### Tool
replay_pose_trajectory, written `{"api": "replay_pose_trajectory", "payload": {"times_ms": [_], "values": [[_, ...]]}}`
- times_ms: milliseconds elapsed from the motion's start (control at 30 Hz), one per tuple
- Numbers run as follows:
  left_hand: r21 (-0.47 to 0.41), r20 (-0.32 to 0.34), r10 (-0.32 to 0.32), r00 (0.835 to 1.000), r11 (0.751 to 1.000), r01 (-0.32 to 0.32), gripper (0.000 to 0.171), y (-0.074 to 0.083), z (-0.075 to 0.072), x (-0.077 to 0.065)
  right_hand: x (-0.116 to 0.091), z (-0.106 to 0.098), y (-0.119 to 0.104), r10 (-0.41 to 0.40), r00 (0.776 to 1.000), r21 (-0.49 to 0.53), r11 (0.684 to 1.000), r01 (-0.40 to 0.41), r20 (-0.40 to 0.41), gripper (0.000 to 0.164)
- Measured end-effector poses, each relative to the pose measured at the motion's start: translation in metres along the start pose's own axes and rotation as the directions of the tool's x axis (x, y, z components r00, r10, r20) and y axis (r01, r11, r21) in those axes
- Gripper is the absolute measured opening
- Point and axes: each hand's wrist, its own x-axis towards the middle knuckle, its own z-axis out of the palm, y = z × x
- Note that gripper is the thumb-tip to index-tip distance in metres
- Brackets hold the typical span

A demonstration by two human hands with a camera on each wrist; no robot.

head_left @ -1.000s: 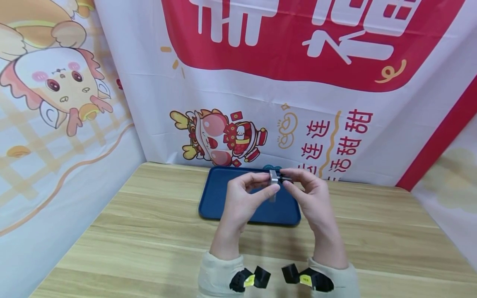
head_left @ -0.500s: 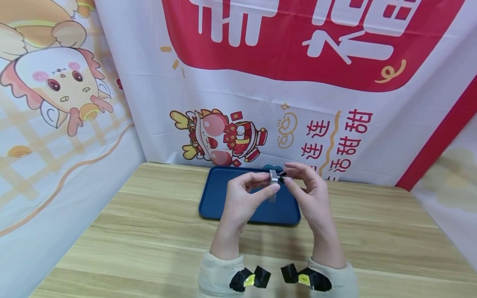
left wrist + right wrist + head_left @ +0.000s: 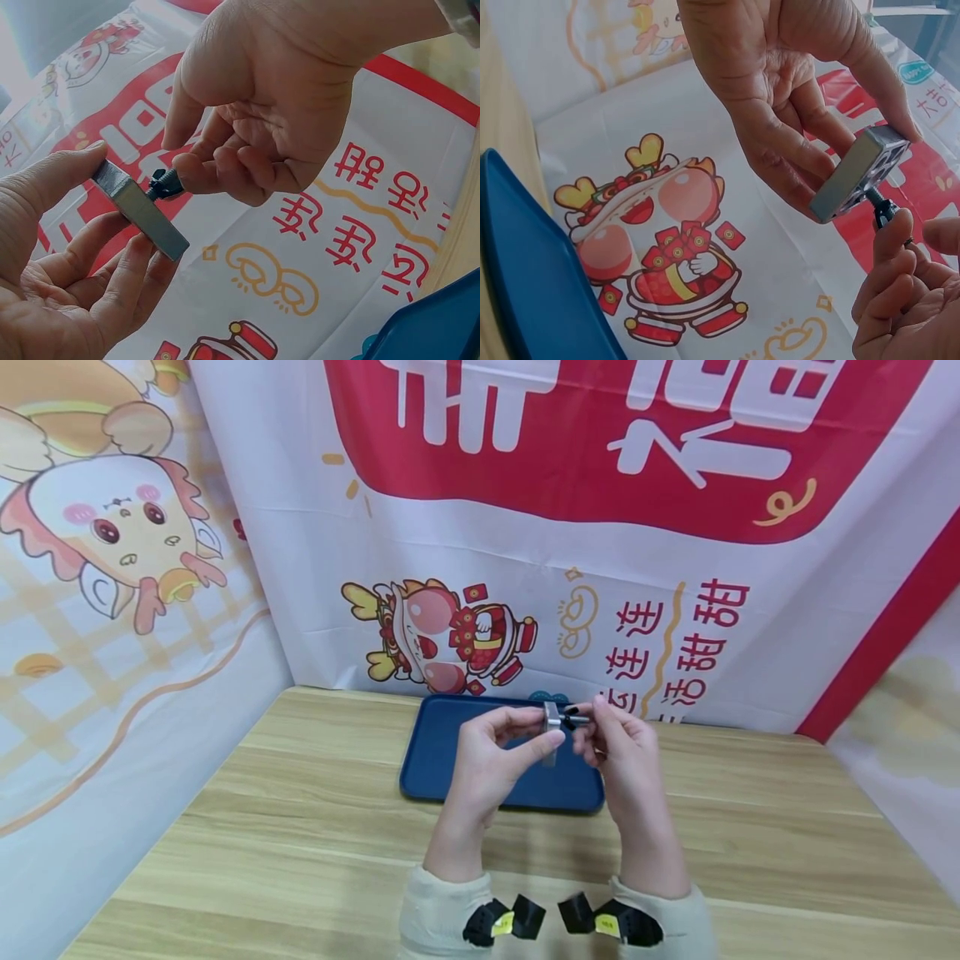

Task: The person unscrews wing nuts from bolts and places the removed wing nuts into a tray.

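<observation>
In the head view my left hand [image 3: 491, 764] holds a small silver metal block [image 3: 552, 718] over the tray, with the thumb on one face and fingers against the other side. A threaded bolt [image 3: 874, 196] sticks out of the block's ribbed, hollowed face. On it sits a black wing nut [image 3: 166, 182]. My right hand [image 3: 630, 768] is beside the nut, its fingers loosely curled. One fingertip touches the nut in the right wrist view, while the thumb stands apart from it.
A blue tray [image 3: 450, 781] lies on the wooden table [image 3: 300, 852], behind and below the hands. Printed cloth [image 3: 465, 543] hangs upright along the table's back edge, and another printed sheet [image 3: 112, 677] covers the left side.
My right hand has turned around the wing nut and its thumb has lifted away, so more of the bolt shows. The left hand and block have stayed almost still.
</observation>
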Motion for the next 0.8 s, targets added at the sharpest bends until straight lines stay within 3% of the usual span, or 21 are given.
{"api": "replay_pose_trajectory", "payload": {"times_ms": [400, 800], "values": [[0.001, 0.003, 0.003, 1.000, 1.000, -0.003, 0.030, -0.0001, 0.0000, 0.0005, 0.0004, 0.0030, -0.0004, 0.011, 1.000, -0.016, 1.000, -0.011, -0.013, 0.037], [-0.011, -0.002, -0.025, 1.000, 1.000, 0.025, 0.029, -0.0002, -0.0019, 0.0015, 0.0000, -0.0006, 0.0013, -0.037, 0.997, -0.027, 0.999, 0.038, 0.065, 0.031]]}}
